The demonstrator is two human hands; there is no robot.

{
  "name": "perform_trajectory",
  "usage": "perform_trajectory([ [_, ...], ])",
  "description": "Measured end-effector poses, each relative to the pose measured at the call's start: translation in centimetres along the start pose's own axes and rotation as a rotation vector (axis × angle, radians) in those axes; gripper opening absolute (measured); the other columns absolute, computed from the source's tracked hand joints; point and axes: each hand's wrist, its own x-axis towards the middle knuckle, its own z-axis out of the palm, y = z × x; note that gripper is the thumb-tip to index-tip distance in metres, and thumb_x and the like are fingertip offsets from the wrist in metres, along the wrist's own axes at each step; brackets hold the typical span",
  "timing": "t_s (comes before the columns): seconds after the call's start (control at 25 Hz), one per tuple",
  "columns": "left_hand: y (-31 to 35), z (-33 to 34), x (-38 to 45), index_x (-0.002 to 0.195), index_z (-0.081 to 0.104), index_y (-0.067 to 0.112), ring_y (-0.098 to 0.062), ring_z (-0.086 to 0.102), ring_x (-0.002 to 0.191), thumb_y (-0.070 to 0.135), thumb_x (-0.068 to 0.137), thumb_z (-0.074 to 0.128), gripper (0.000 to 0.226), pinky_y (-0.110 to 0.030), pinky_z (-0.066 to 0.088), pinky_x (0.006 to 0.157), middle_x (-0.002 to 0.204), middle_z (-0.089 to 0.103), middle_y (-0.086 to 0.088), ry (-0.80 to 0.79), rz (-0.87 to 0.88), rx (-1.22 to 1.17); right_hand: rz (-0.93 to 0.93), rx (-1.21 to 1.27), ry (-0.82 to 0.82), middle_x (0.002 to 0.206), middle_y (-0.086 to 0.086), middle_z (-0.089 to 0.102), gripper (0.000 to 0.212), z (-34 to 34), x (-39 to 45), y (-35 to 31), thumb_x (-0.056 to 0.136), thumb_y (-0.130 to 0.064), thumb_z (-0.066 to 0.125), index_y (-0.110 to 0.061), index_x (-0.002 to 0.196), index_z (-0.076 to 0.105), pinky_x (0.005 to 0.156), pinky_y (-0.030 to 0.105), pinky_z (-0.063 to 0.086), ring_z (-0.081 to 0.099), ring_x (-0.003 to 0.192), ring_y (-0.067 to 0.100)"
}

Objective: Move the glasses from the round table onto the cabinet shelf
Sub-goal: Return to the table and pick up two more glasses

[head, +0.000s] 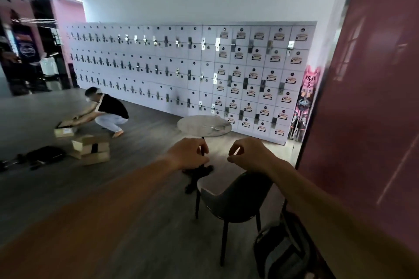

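A round marble-topped table [195,124] stands a few steps ahead on a black pedestal, in front of a long wall of white lockers [181,68]. A small blurred item on its right part may be the glasses [215,128]; I cannot make it out clearly. Both my arms stretch forward at chest height, well short of the table. My left hand [189,154] has its fingers curled in, with nothing visible in it. My right hand [250,155] is curled too, thumb and forefinger nearly touching, and holds nothing. No open cabinet shelf shows.
A dark chair [235,197] stands between me and the table, with a backpack [283,249] on the floor at its right. A pink panel [362,97] fills the right side. At the left a person [108,108] crouches over cardboard boxes [90,147]; a black bag [45,154] lies nearby.
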Motion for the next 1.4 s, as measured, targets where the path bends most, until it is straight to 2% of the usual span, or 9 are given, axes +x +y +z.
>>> perform_trajectory([
  [0.2, -4.5, 0.0, 10.2, 0.094, 0.062, 0.032, -0.012, 0.062, 0.085, 0.036, 0.081, 0.072, 0.017, -0.027, 0.044, 0.073, 0.088, 0.067, 0.007, 0.046, -0.04, 0.017, -0.079, 0.028, -0.01, 0.106, 0.0, 0.07, 0.012, 1.2, 11.5, 2.1, 0.082, -0.033, 0.073, -0.024, 0.09, 0.071, 0.07, 0.026, 0.046, 0.064, 0.091, 0.015],
  [0.4, -6.6, 0.3, 20.4, 0.091, 0.061, 0.034, -0.011, 0.063, 0.083, 0.037, 0.08, 0.071, 0.016, -0.027, 0.044, 0.073, 0.082, 0.065, 0.011, 0.052, -0.058, 0.01, -0.07, 0.037, -0.049, 0.108, 0.002, 0.07, 0.017, 0.5, 22.1, 5.4, 0.082, -0.03, 0.072, -0.021, 0.096, 0.073, 0.062, 0.021, 0.043, 0.065, 0.088, 0.014],
  [0.52, -8.7, 0.2, 25.8, 0.093, 0.062, 0.033, -0.009, 0.062, 0.08, 0.037, 0.081, 0.071, 0.015, -0.025, 0.042, 0.072, 0.083, 0.065, 0.011, 0.052, -0.066, 0.0, -0.087, 0.02, -0.04, 0.113, 0.001, 0.07, 0.018, 0.7, 28.2, 7.1, 0.082, -0.03, 0.071, -0.021, 0.097, 0.074, 0.067, 0.023, 0.044, 0.065, 0.09, 0.017],
  [0.64, -10.9, 0.2, 30.3, 0.094, 0.063, 0.032, -0.01, 0.061, 0.081, 0.037, 0.081, 0.071, 0.016, -0.025, 0.041, 0.071, 0.084, 0.067, 0.01, 0.049, -0.094, -0.011, -0.066, 0.039, -0.073, 0.106, 0.001, 0.07, 0.017, 1.6, 33.2, 8.5, 0.08, -0.031, 0.071, -0.022, 0.095, 0.074, 0.071, 0.026, 0.049, 0.066, 0.089, 0.017],
  [0.84, -16.5, 0.6, 38.5, 0.096, 0.065, 0.03, -0.01, 0.062, 0.083, 0.036, 0.08, 0.072, 0.018, -0.025, 0.04, 0.072, 0.086, 0.069, 0.009, 0.036, -0.115, -0.025, -0.039, 0.061, -0.108, 0.096, -0.003, 0.07, 0.006, 4.1, 42.4, 9.8, 0.077, -0.034, 0.071, -0.031, 0.082, 0.067, 0.074, 0.029, 0.054, 0.066, 0.085, 0.015],
  [1.0, -21.8, 1.2, 45.5, 0.098, 0.066, 0.027, -0.011, 0.062, 0.083, 0.034, 0.08, 0.072, 0.02, -0.026, 0.041, 0.073, 0.089, 0.07, 0.006, 0.015, -0.092, -0.041, 0.005, 0.056, -0.084, 0.101, -0.003, 0.07, 0.016, 6.2, 49.7, 10.4, 0.08, -0.032, 0.072, -0.024, 0.094, 0.073, 0.071, 0.026, 0.048, 0.065, 0.085, 0.012],
  [1.12, -25.9, 0.7, 52.0, 0.097, 0.067, 0.029, -0.011, 0.062, 0.083, 0.037, 0.079, 0.072, 0.021, -0.029, 0.047, 0.079, 0.087, 0.071, 0.009, -0.008, -0.054, -0.013, 0.048, 0.05, -0.052, 0.105, -0.003, 0.07, 0.022, 7.2, 55.6, 10.5, 0.083, -0.031, 0.073, -0.02, 0.102, 0.074, 0.073, 0.025, 0.046, 0.063, 0.088, 0.013],
  [1.28, -29.6, -0.3, 59.8, 0.099, 0.065, 0.031, -0.008, 0.061, 0.079, 0.038, 0.081, 0.07, 0.02, -0.029, 0.048, 0.075, 0.088, 0.069, 0.01, -0.068, 0.012, -0.03, 0.122, 0.067, -0.01, 0.102, -0.003, 0.071, 0.02, 7.8, 62.6, 11.2, 0.083, -0.031, 0.073, -0.021, 0.1, 0.073, 0.069, 0.024, 0.046, 0.064, 0.089, 0.013],
  [1.4, -31.6, 0.0, 64.7, 0.097, 0.063, 0.034, -0.007, 0.061, 0.081, 0.041, 0.081, 0.07, 0.018, -0.028, 0.046, 0.073, 0.089, 0.068, 0.012, -0.1, 0.043, -0.027, 0.179, 0.07, 0.0, 0.102, -0.002, 0.071, 0.02, 8.2, 66.8, 12.4, 0.081, -0.03, 0.073, -0.022, 0.1, 0.073, 0.073, 0.027, 0.052, 0.065, 0.09, 0.015],
])
